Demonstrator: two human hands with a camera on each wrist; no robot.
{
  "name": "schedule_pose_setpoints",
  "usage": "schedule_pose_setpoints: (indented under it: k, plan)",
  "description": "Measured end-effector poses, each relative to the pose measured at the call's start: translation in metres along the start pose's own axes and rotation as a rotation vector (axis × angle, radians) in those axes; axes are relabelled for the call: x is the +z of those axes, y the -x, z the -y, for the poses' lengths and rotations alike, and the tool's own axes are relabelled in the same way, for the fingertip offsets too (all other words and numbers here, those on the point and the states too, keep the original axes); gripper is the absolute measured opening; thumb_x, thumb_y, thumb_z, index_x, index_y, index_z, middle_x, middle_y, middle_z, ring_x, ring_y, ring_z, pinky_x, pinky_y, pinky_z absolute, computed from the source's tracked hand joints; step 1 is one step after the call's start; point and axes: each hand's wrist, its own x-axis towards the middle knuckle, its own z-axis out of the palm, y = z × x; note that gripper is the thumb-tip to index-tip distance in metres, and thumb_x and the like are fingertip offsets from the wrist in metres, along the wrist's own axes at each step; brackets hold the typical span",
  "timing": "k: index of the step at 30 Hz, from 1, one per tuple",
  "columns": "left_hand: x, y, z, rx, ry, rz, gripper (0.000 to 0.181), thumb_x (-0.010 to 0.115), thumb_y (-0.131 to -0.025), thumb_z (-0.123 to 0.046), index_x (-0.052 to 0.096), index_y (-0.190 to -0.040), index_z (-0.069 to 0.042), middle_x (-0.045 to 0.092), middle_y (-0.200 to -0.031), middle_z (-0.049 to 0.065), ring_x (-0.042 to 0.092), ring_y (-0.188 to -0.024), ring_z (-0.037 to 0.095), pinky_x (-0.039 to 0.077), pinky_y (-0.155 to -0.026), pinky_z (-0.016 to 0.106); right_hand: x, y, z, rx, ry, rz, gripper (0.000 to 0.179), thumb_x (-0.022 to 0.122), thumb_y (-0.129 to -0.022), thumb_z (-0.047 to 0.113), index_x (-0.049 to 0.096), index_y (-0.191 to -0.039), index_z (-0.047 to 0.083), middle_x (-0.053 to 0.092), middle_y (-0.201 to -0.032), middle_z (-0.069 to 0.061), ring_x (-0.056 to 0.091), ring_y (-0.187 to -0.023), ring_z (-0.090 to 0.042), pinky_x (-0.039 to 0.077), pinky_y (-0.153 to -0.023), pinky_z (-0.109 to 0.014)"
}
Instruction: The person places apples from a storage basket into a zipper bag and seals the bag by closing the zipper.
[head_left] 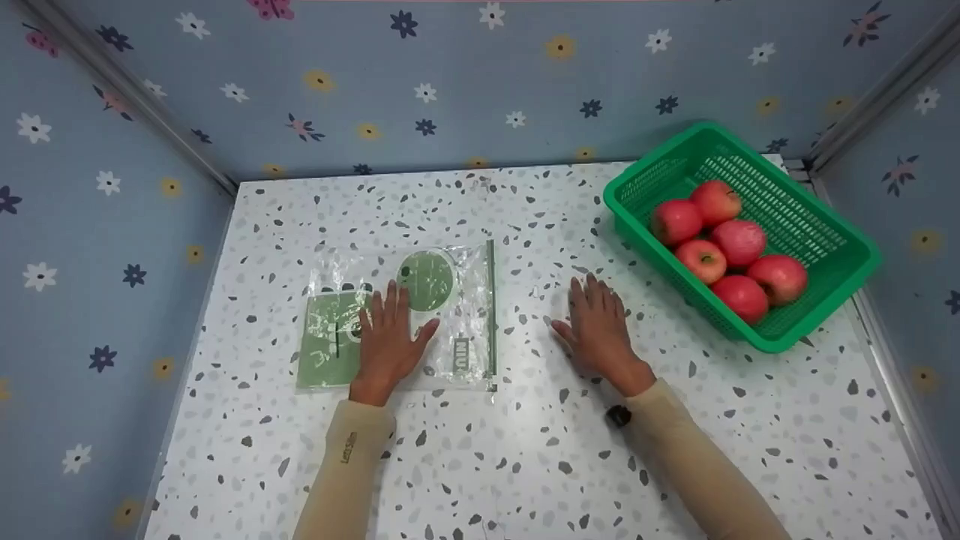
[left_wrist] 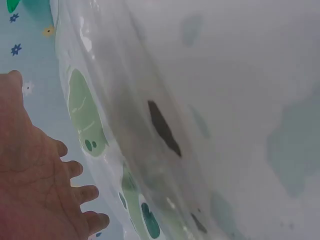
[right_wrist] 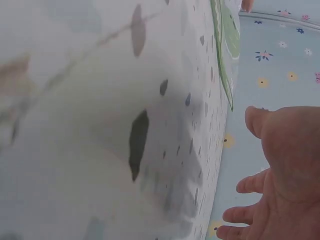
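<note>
A clear plastic zip bag [head_left: 472,300] with green printed shapes lies flat on the speckled table, its green zip strip along the right side. Over the bag is my left hand [head_left: 386,341], palm down with fingers straight; the left wrist view shows its palm [left_wrist: 35,165] and the bag's film [left_wrist: 87,110] close by. My right hand [head_left: 600,330] is palm down over the table, between the bag and a green basket [head_left: 806,330], and holds nothing. In the right wrist view the right palm [right_wrist: 295,165] shows with fingers extended. Several red apples [head_left: 742,300] sit in the basket.
The basket stands at the table's right rear, close to the right wall. Flower-patterned walls [head_left: 480,90] enclose the back and both sides of the white speckled table [head_left: 525,465]. A small black object [head_left: 619,415] is at the right wrist.
</note>
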Motion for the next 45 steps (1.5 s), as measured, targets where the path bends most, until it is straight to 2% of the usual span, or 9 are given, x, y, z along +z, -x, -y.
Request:
schedule_pose_setpoints:
  k: [11, 19, 27, 45]
  plan:
    - [0.009, -0.002, -0.020, 0.046, 0.024, 0.006, 0.088, 0.050, -0.106, -0.055, 0.023, -0.165, 0.004, 0.017, -0.174, 0.025, 0.013, -0.159, 0.049, 0.010, -0.125, 0.069, 0.010, 0.000, 0.018, -0.026, -0.018, -0.023, 0.081, 0.068, -0.103, 0.038, 0.032, -0.161, -0.005, 0.025, -0.167, -0.033, 0.026, -0.153, -0.051, 0.021, -0.124, -0.064]
    - [0.012, -0.003, -0.033, 0.073, 0.058, 0.011, 0.086, 0.048, -0.106, -0.055, 0.023, -0.165, 0.003, 0.018, -0.173, 0.025, 0.016, -0.159, 0.049, 0.010, -0.126, 0.068, 0.017, -0.002, 0.028, -0.042, -0.019, -0.008, 0.081, 0.066, -0.104, 0.039, 0.029, -0.163, -0.003, 0.024, -0.168, -0.032, 0.025, -0.154, -0.050, 0.018, -0.127, -0.061]
    - [0.017, -0.003, -0.045, 0.105, 0.026, 0.001, 0.083, 0.050, -0.107, -0.053, 0.027, -0.164, 0.003, 0.023, -0.172, 0.026, 0.022, -0.157, 0.049, 0.016, -0.125, 0.066, 0.023, -0.002, 0.040, -0.056, 0.019, -0.002, 0.081, 0.064, -0.104, 0.040, 0.030, -0.163, -0.003, 0.025, -0.168, -0.031, 0.026, -0.155, -0.048, 0.019, -0.127, -0.062]
    - [0.027, -0.005, -0.067, 0.143, 0.037, 0.037, 0.083, 0.048, -0.107, -0.056, 0.028, -0.165, 0.000, 0.024, -0.172, 0.023, 0.023, -0.158, 0.045, 0.021, -0.125, 0.063, 0.036, -0.004, 0.062, -0.092, -0.061, -0.006, 0.082, 0.070, -0.101, 0.038, 0.034, -0.162, -0.003, 0.028, -0.167, -0.031, 0.028, -0.154, -0.048, 0.020, -0.126, -0.060]
